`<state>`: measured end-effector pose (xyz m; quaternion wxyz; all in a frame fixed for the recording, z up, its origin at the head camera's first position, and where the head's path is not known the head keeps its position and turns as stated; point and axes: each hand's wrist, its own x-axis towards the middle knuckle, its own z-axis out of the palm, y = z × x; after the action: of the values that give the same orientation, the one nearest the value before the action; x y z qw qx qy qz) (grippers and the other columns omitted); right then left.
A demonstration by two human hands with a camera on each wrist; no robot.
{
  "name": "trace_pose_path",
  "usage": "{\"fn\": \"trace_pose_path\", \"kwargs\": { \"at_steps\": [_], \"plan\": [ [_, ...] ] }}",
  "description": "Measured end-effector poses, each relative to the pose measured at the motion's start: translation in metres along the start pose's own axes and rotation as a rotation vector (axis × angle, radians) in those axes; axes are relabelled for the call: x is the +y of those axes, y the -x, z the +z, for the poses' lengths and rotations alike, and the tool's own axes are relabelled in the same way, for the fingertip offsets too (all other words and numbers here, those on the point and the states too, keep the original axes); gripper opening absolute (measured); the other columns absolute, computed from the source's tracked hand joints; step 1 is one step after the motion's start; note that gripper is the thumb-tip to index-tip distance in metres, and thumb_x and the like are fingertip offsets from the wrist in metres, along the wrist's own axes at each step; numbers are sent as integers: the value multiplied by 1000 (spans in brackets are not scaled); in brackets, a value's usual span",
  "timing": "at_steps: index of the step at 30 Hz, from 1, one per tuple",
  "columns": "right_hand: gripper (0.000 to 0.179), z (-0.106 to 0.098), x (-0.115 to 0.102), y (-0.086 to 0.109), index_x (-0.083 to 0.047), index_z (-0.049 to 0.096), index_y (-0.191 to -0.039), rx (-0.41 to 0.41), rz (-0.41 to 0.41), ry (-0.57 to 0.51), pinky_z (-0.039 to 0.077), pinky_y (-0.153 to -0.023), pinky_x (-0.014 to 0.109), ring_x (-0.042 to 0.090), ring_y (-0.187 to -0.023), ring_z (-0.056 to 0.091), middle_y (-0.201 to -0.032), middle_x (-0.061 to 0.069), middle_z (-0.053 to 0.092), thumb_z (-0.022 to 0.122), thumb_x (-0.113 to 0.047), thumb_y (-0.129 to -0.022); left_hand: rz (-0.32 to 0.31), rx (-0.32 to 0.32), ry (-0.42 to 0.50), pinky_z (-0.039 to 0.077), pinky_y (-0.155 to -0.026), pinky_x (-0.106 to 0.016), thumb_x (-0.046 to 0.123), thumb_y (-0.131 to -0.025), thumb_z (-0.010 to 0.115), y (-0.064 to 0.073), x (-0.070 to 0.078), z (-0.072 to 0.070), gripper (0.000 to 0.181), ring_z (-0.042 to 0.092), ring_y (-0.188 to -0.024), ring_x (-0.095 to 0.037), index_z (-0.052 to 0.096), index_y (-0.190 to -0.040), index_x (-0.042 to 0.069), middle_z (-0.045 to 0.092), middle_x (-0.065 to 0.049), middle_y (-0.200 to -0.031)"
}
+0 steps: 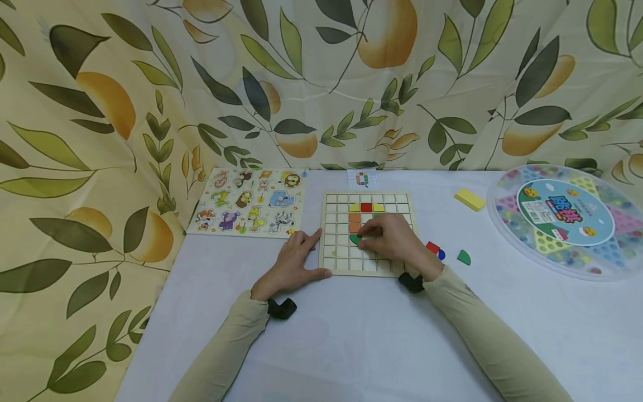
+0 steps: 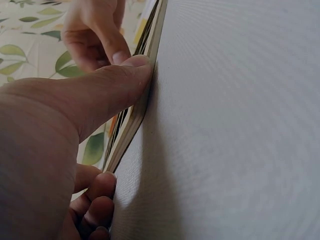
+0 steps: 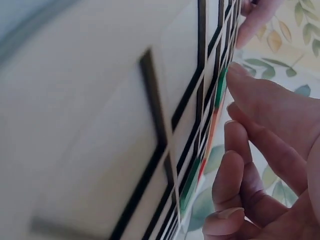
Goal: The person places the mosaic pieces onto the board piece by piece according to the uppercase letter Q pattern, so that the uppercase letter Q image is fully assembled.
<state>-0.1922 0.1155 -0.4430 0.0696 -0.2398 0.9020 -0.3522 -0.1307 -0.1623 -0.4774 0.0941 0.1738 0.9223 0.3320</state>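
Observation:
A square wooden grid board [image 1: 341, 254] lies on the table. In it sit a red square [image 1: 366, 207], two yellow corner pieces [image 1: 354, 207], orange squares [image 1: 355, 218] and green pieces, one partly hidden. My right hand [image 1: 394, 237] bends over the board, thumb and index fingertips at a green quarter-circle piece [image 1: 355, 239] in a lower cell. In the right wrist view the thumb touches that green piece [image 3: 220, 89]. My left hand [image 1: 291, 262] steadies the board's near left corner, thumb along the front edge [image 2: 137, 112] and fingers spread along the left side.
Right of the board lie a red block [image 1: 432, 246], a blue round piece [image 1: 441, 254], a green quarter-circle [image 1: 464, 257] and a yellow block [image 1: 470, 199]. A round game box [image 1: 502, 234] stands far right. An animal puzzle board [image 1: 236, 226] lies left; a pattern card [image 1: 372, 173] lies behind.

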Motion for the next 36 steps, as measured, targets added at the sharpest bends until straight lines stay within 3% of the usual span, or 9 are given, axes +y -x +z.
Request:
{"fn": "trace_pose_path", "kwargs": {
  "at_steps": [7, 13, 20, 27, 36],
  "plan": [
    [16, -21, 14, 19, -5, 84, -99, 49, -21, 15, 52, -76, 35, 21, -85, 68, -94, 6, 79, 89, -13, -86, 0, -2, -6, 27, -86, -34, 41, -87, 88, 0, 0, 0, 103, 35, -98, -17, 33, -167, 9, 45, -5, -110],
    [21, -46, 29, 45, -6, 83, -102, 70, 65, 47, 49, -75, 31, 18, -83, 64, -92, 6, 76, 90, -17, -85, -1, 0, -4, 27, -85, -33, 40, -87, 88, 0, 1, 0, 102, 35, -97, -18, 33, -167, 8, 45, -5, -109],
    [36, -65, 46, 68, -2, 80, -111, 37, 132, 130, 48, -77, 34, 23, -86, 66, -94, 8, 75, 92, -21, -83, 1, 2, -12, 28, -85, -33, 41, -87, 88, 0, 1, 1, 102, 36, -97, -17, 33, -167, 8, 45, -5, -110],
    [40, -70, 58, 80, 0, 79, -114, 1, 134, 203, 50, -82, 41, 28, -92, 64, -99, 11, 76, 91, -24, -84, 2, 2, -5, 27, -85, -34, 42, -88, 88, 0, 0, 1, 102, 35, -97, -18, 32, -167, 8, 46, -6, -110],
    [27, -67, 63, 83, -1, 79, -108, 19, 104, 223, 46, -78, 38, 24, -86, 61, -94, 8, 75, 87, -14, -86, 7, 2, -8, 27, -85, -34, 42, -88, 87, 1, 0, 2, 102, 35, -96, -17, 32, -167, 8, 46, -5, -110]
  ]
}}
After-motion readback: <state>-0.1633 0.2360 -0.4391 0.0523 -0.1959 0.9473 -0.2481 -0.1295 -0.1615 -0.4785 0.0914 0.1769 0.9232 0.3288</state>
